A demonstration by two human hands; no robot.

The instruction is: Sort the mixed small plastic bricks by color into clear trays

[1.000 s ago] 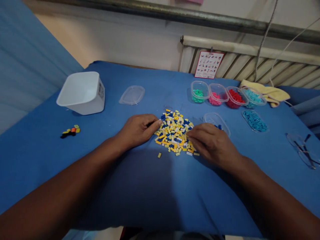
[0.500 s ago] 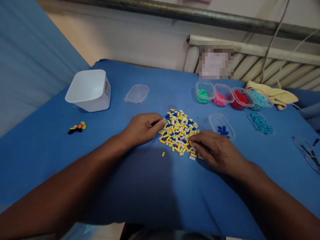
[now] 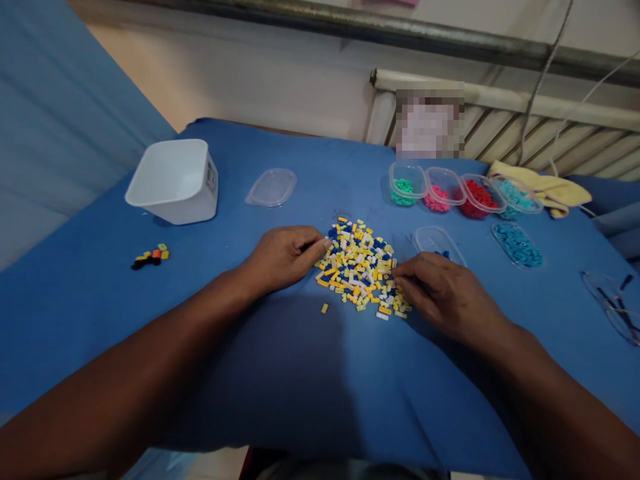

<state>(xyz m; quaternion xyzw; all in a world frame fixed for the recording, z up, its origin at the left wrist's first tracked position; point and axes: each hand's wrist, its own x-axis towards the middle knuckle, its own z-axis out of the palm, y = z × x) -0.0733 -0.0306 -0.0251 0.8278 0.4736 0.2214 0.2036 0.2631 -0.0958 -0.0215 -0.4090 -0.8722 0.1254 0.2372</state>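
Bare forearms (image 3: 170, 357) angled inward, left hand (image 3: 287, 257) loosely curved, right hand (image 3: 443, 293) bunched near a pinch

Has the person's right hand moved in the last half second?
Yes: judged against the white tub, the right hand has shifted to the right, away from it.

The head camera looks forward and down — over the tabletop (image 3: 340, 180).

The right hand (image 3: 445, 293) partly hides a clear tray (image 3: 434, 239), the glasses (image 3: 616, 308) are cropped at right, and a card (image 3: 429, 127) is blurred.
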